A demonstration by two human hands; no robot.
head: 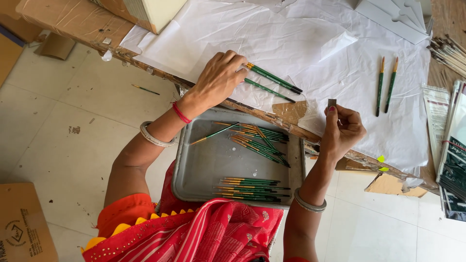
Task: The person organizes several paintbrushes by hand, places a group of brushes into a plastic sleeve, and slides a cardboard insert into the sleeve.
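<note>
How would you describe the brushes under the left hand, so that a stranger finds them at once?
Start at the white paper covering the table, then find the left hand near its front edge. Under its fingers lie a few green-handled brushes with gold ferrules. Unlike the two brushes lying alone to the right, or those in the grey metal tray, a hand touches these.

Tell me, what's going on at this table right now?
A person sits at a paper-covered table with a metal tray on their lap, holding loose and bundled green-handled paintbrushes. The left hand presses a few green brushes down on the paper. The right hand pinches a small grey piece between its fingertips. Two more brushes lie apart to the right, and one has dropped on the floor.
</note>
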